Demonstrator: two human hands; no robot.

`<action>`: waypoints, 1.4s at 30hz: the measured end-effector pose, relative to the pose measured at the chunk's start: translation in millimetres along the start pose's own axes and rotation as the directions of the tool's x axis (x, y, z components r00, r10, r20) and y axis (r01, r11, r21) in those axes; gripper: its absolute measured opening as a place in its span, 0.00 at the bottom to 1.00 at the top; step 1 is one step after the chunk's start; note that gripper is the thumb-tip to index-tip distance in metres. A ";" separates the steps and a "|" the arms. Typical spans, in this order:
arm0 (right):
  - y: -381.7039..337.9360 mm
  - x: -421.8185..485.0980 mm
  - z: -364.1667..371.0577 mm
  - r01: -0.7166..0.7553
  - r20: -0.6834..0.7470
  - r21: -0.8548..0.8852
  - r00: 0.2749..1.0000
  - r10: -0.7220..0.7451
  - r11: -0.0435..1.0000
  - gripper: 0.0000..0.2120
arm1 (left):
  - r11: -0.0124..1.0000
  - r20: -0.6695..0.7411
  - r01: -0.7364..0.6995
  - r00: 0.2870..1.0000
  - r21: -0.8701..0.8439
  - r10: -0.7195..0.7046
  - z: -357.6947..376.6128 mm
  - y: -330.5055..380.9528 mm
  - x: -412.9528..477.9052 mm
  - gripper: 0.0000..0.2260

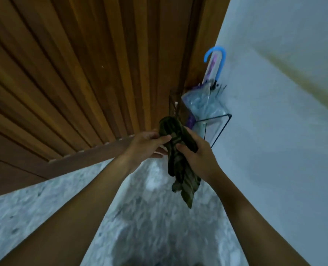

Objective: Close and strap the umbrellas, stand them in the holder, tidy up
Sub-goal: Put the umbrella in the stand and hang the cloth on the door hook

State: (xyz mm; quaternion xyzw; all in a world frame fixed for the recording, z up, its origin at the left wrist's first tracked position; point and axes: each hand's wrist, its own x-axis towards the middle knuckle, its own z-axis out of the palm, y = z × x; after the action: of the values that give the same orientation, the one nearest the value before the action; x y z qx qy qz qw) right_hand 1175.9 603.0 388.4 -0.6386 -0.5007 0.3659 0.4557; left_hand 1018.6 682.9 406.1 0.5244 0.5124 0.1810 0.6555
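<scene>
Well, head view: left hand (149, 143) pinched the dark folded umbrella (180, 175) near its far end, and right hand (195, 156) gripped its middle. Its long axis pointed toward the wire holder (222, 127) just beyond, with the right hand nearer. A clear umbrella (201, 100) stood inside.

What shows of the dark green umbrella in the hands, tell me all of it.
The dark green umbrella is a short folding one, collapsed; its faintly striped fabric hangs in loose folds at the lower end, seemingly unstrapped. It is held tilted above the pale floor, near the wire holder. The left hand pinches its upper part; the right hand grips its middle. Blur hides finer detail.
</scene>
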 end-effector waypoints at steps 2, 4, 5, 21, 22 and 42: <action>80.2 2.4 13.8 -0.047 -0.068 0.007 0.997 0.048 0.999 0.16 | 0.998 0.046 0.041 0.998 0.046 -0.043 18.8 -67.8 50.6 0.13; 161.5 -0.2 31.6 -0.114 -0.141 0.021 0.983 0.115 0.993 0.14 | 0.994 0.042 0.077 0.996 0.081 -0.080 43.3 -137.8 96.2 0.15; 200.3 -2.7 41.2 -0.149 -0.166 0.025 0.974 0.151 0.989 0.14 | 0.991 0.034 0.095 0.995 0.096 -0.099 56.1 -172.4 117.5 0.14; 546.4 37.7 11.6 -0.284 -0.335 -0.655 0.940 0.067 0.700 0.20 | 0.481 -0.121 0.085 0.992 0.873 0.043 96.1 -483.2 336.2 0.49; 552.9 46.7 2.6 -0.233 -0.305 -0.720 0.952 0.003 0.653 0.22 | 0.474 -0.114 0.093 0.993 0.876 0.016 94.0 -486.5 341.1 0.50; 621.1 30.1 106.3 0.186 0.026 -0.791 0.962 -0.271 0.583 0.22 | 0.455 -0.090 0.063 0.995 0.888 0.040 95.2 -494.2 354.4 0.50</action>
State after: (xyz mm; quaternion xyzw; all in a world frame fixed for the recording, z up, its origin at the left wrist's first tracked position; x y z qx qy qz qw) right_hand 1274.8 603.5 -234.7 -0.7203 -0.6650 0.0160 0.1965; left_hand 1097.4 719.6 -203.3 0.7764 0.5664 -0.0922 0.2605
